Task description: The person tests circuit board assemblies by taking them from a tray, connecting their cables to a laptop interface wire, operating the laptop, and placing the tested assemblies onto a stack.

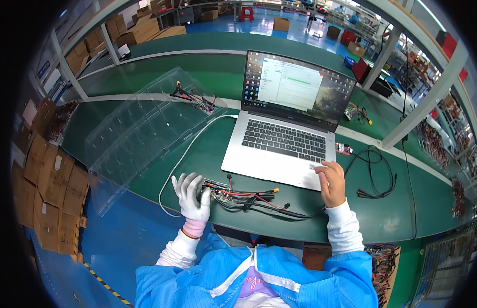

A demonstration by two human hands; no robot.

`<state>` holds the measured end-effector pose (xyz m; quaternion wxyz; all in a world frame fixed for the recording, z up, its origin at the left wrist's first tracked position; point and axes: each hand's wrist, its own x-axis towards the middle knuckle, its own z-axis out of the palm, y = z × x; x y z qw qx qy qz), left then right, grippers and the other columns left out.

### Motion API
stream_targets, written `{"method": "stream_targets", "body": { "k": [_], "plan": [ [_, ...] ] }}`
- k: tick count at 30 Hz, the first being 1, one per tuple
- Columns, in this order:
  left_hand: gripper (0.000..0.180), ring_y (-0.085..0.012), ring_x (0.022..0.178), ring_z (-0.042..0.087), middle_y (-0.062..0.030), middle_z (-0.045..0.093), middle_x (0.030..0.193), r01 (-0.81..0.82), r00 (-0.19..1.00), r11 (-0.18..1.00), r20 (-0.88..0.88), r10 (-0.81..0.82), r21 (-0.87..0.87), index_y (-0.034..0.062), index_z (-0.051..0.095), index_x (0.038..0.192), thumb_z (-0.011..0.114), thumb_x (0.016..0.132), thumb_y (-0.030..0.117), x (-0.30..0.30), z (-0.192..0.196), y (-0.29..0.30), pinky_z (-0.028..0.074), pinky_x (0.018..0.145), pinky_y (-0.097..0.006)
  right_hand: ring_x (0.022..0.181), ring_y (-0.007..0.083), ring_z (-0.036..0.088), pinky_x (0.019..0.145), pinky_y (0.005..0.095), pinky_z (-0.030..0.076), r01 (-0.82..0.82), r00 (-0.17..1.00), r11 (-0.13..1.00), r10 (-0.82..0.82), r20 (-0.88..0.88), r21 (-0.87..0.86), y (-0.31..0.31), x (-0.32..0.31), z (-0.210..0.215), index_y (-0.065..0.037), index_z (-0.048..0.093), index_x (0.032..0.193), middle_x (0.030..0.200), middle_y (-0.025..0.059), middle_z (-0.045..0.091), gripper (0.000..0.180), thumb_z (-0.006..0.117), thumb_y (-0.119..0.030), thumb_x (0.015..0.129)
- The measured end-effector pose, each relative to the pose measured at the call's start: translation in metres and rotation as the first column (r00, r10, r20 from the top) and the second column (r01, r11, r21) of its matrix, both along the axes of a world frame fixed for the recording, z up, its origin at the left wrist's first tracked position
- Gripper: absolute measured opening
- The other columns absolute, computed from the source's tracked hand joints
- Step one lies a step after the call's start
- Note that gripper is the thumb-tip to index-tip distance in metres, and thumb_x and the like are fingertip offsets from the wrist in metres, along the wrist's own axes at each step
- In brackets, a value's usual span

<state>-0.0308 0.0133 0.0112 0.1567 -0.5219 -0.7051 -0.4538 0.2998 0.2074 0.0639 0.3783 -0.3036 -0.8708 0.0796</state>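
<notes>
Testing step judged in hand. Circuit board (214, 186) with its red and black wires (254, 197) is pinned flat under the gloved left hand (192, 197), fingers spread. Bare right hand (332, 182), loosely curled, holding nothing, rests on the laptop (284, 138) corner. Next likely needed: board steadied while the screen is checked.

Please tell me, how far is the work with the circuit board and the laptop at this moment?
Done: one wired board lies in the clear plastic tray. In hand: the gloved left hand rests on a circuit board with wires, and the bare right hand is on the laptop. Left: most tray pockets appear empty.
</notes>
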Motion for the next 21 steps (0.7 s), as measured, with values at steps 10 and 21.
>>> {"method": "stream_targets", "body": {
  "k": [10,21],
  "plan": [
    [0.033,-0.0368,0.126,0.045,-0.0116,0.059,0.120,-0.040,0.999,0.999,0.023,0.040,0.013,0.0075,0.063,0.112,0.067,0.084,0.024,0.001,-0.004,0.002,0.018,0.118,-0.056,0.086,0.0305,0.061,0.088,0.0433,0.046,0.125,0.947,0.988,-0.090,-0.309,0.094,0.007,0.027,-0.029,-0.003,0.066,0.080,0.082,0.0109,0.064,0.021,0.049,-0.009,0.091],
    [0.033,-0.0366,0.124,0.047,-0.0106,0.060,0.118,-0.051,0.999,0.998,0.002,0.051,0.028,0.0093,0.064,0.112,0.068,0.083,0.023,0.002,-0.003,0.003,0.019,0.117,-0.056,0.080,0.0292,0.060,0.077,0.0392,0.046,0.083,0.930,0.996,-0.062,-0.363,0.044,0.006,0.027,-0.035,-0.002,0.063,0.073,0.077,0.0126,0.063,0.026,0.048,-0.009,0.092]
  ]
}}
